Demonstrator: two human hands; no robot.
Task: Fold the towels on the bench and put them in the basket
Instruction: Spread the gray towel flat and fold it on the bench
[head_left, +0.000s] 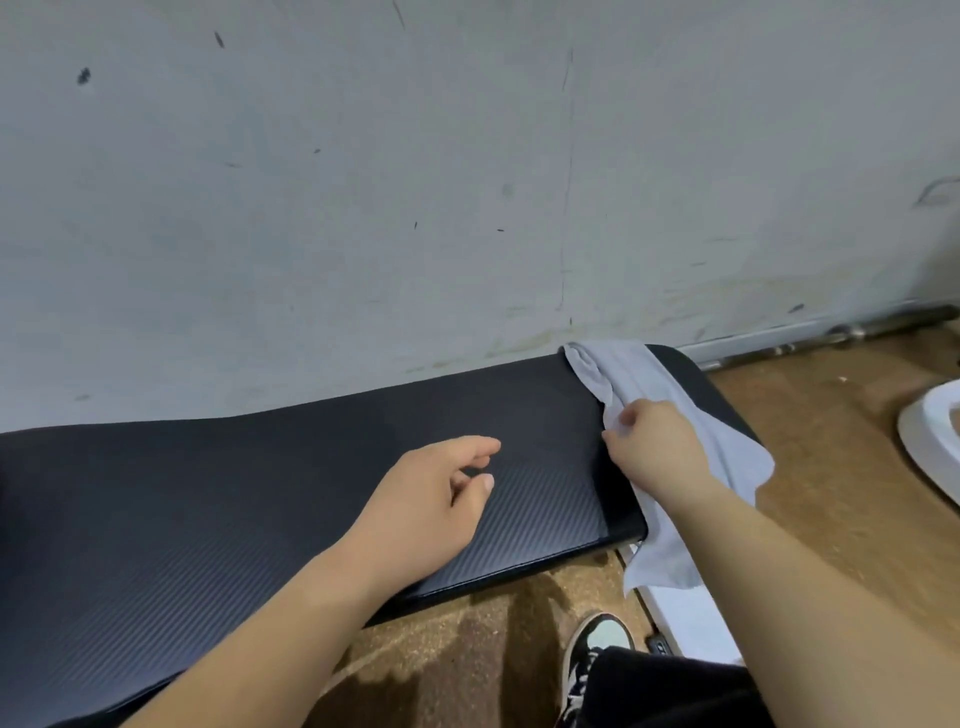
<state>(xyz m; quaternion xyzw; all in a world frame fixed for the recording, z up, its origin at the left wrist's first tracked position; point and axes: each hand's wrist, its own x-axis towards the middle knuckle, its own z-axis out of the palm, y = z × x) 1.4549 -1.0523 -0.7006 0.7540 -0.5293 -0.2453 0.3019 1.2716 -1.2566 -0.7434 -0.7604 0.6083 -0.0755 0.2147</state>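
A light grey towel (654, 384) lies rumpled across the right end of the black padded bench (260, 499), one part hanging off the front edge. My right hand (649, 447) pinches a fold of the towel at its left edge. Over the bare bench top, left of the towel, my left hand (436, 499) hovers with loosely curled fingers and holds nothing. A white basket rim (930, 441) shows at the right edge of the view, on the floor.
A scuffed grey wall (363, 208) runs right behind the bench. The floor (831, 467) is brown cork-like board. My shoe (597, 654) and dark trouser leg sit below the bench's right end, beside a white base piece (691, 618).
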